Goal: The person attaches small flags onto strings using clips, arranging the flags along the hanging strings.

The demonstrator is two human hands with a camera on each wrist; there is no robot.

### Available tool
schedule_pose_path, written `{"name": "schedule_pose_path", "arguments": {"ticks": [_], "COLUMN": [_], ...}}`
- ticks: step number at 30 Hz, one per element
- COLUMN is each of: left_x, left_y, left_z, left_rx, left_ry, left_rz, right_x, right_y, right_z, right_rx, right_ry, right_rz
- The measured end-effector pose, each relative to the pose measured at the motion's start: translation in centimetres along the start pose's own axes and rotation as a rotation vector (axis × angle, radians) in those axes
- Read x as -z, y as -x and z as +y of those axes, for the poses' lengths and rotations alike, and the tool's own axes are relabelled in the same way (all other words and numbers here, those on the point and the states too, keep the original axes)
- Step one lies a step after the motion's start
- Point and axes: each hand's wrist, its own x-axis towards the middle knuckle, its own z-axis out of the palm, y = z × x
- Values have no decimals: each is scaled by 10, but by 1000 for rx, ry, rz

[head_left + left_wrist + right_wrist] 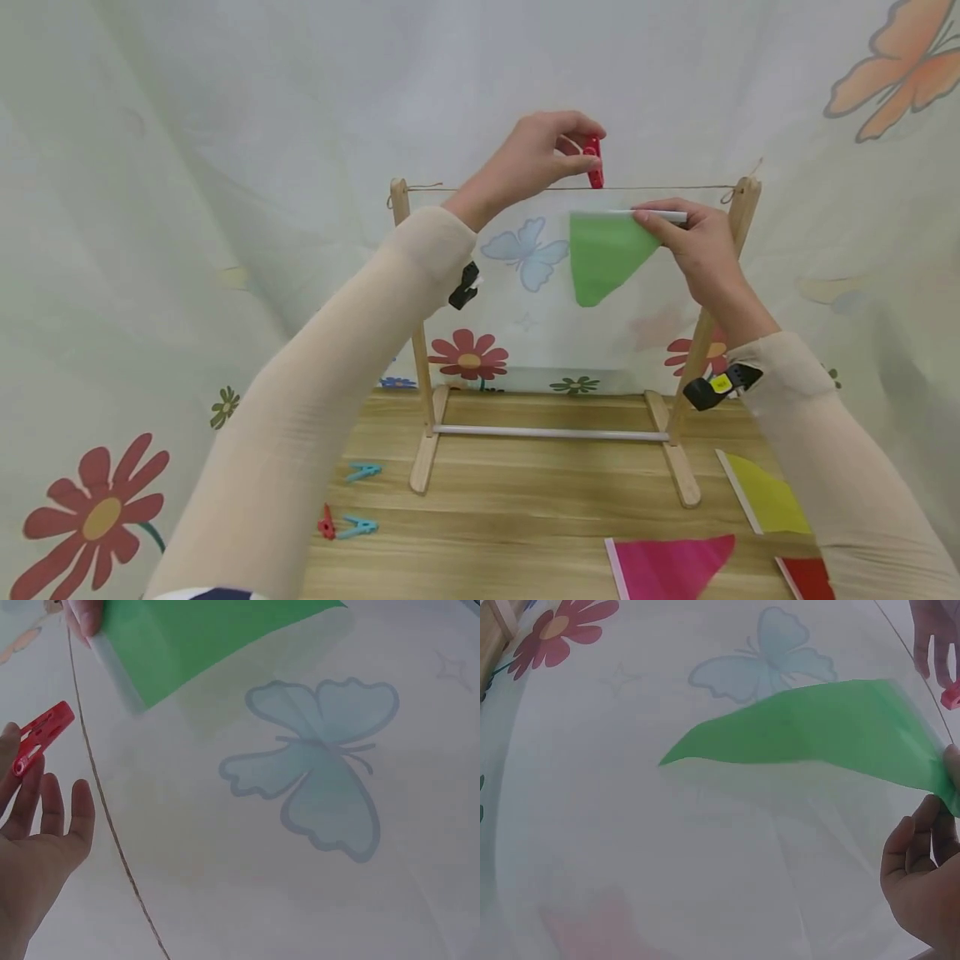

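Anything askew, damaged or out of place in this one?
Nothing stands out. The wooden rack stands upright, its string is taut, the green flag is intact, and the spare flags and clips lie flat on the table.

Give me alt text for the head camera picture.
A left hand pinches a red clothespin at a string across a wooden frame, while the right hand holds a green flag just below it.
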Motion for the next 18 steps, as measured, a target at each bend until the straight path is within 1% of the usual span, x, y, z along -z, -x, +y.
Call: {"name": "schedule_pose_path", "arguments": {"ticks": [2, 6, 9, 13, 18], "left_x": [-2, -6, -10, -13, -17], "left_y": [0, -4, -9, -12, -15], "left_z": [0, 2, 5, 7, 6], "left_rx": [-3, -20, -30, -16, -4], "left_ry": [-6, -8, 8, 56, 78], "left_rz": [-2, -3, 2, 8, 8], "right_x": [-1, -1, 3, 6, 6], "right_y": [0, 0, 0, -1, 0], "right_z": [1, 2, 2, 1, 2], "right_rx": [6, 2, -10, -22, -34], "right_ry": [-19, -109, -201, -290, -285], "right_rz": [-1, 11, 25, 25, 34]}}
